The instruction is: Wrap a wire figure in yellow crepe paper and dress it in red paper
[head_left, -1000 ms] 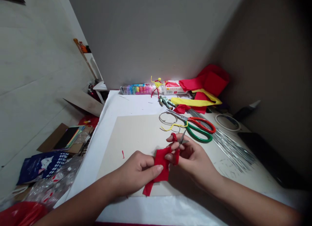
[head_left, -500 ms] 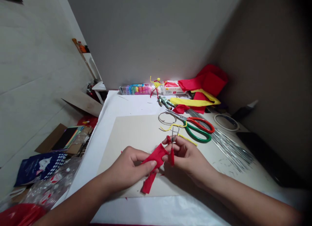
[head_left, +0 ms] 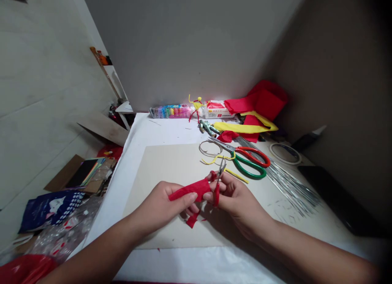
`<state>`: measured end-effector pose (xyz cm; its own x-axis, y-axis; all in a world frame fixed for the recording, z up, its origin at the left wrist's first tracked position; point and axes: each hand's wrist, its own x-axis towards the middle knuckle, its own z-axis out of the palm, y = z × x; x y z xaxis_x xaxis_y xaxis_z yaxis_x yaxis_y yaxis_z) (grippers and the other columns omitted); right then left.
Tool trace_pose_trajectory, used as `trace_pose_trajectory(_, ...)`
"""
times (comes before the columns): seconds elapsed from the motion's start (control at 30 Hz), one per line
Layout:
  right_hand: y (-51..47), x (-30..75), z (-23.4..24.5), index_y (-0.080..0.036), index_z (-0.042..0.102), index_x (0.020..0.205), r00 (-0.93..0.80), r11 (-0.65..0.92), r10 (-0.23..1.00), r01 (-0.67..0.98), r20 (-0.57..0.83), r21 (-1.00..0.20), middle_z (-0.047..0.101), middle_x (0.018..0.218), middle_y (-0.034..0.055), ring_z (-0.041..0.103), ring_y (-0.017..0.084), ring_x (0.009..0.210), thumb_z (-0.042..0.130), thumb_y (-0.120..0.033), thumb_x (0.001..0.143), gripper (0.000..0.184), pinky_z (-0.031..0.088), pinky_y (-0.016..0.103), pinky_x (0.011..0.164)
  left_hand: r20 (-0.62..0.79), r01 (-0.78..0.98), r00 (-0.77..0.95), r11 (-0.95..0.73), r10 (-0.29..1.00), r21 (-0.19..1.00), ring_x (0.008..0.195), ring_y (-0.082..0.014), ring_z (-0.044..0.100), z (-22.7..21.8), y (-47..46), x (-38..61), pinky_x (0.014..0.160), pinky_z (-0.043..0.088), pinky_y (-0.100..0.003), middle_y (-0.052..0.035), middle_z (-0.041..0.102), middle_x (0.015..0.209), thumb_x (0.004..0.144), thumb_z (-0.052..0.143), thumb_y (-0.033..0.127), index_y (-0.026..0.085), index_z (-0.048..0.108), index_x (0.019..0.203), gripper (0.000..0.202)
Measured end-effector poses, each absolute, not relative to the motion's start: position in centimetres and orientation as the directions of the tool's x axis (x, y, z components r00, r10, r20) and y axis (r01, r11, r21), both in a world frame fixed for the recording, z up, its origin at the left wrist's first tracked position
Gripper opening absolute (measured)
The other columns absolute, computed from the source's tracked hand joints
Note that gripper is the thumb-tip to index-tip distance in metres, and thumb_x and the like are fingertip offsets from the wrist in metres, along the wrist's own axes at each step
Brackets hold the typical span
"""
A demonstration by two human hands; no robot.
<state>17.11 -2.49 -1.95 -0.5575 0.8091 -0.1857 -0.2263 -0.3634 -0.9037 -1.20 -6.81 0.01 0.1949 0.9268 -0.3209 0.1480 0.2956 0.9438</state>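
Left hand (head_left: 161, 208) and right hand (head_left: 237, 196) held close together, not touching, above a beige card sheet (head_left: 171, 174) on the white-covered tabletop (head_left: 143, 131). Left thumb and fingers pinch a soft red crepe-paper strip (head_left: 191, 190); its far end reaches the right hand. Right hand grips small red-handled scissors (head_left: 217, 192), blades pointing far. A narrower red paper piece (head_left: 192, 220) shows nearer; its join is hidden. Strip judged light, limp, easily torn: best held flat between thumb and finger. Left of the card, an open cardboard box (head_left: 65, 176) holds coloured paper sheets (head_left: 87, 171).
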Motion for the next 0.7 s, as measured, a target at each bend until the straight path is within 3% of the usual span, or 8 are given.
trace_pose_trajectory(0.17,-2.4,17.3,-1.8,-0.02,0.052,0.092,-0.582,-0.308,0.8,-0.189,-0.146,-0.932,0.062,0.075,-0.0036,0.059,0.011,0.068,0.073,-0.027,0.074,0.028,0.045,0.022,0.063,-0.295,0.182,0.156,0.266,0.943,0.947,0.06,-0.015,0.061,0.2,-6.7,-1.8,0.061,0.047,-0.027,-0.0089,0.07,0.066,0.083,0.056,0.039,0.011,0.071,0.069,0.034)
trace_pose_trajectory(0.3,-2.4,17.5,-1.8,-0.018,0.053,0.086,-0.691,-0.291,0.696,-0.025,-0.194,-0.957,0.059,0.07,-0.0031,0.054,0.009,0.061,0.067,-0.034,0.079,0.022,0.042,0.02,0.059,-0.253,0.178,0.076,0.236,0.965,0.955,0.061,-0.0148,0.06,0.5,-6.6,-2.6,0.06,0.046,-0.026,-0.0086,0.071,0.07,0.083,0.055,0.039,0.013,0.07,0.068,0.034)
trace_pose_trajectory(0.47,-2.7,17.5,-1.3,-0.017,0.05,0.082,-0.783,-0.315,0.51,0.214,-0.356,-0.924,0.057,0.064,-0.0007,0.053,0.01,0.054,0.059,-0.048,0.081,0.032,0.039,0.019,0.05,-0.186,0.119,-0.042,0.19,0.982,0.975,0.066,-0.0161,0.059,0.6,-6.5,-3.5,0.061,0.044,-0.026,-0.0078,0.07,0.07,0.083,0.056,0.04,0.013,0.069,0.066,0.034)
trace_pose_trajectory(0.7,-2.6,17.7,-0.5,-0.016,0.048,0.077,-0.79,-0.209,0.461,0.346,-0.404,-0.915,0.05,0.055,-0.0026,0.045,0.008,0.047,0.054,-0.059,0.079,0.043,0.031,0.017,0.042,-0.139,0.053,-0.127,0.146,0.982,0.988,0.066,-0.0157,0.057,0.6,-6.6,-3.5,0.062,0.041,-0.025,-0.0059,0.068,0.066,0.082,0.058,0.036,0.014,0.068,0.062,0.032)
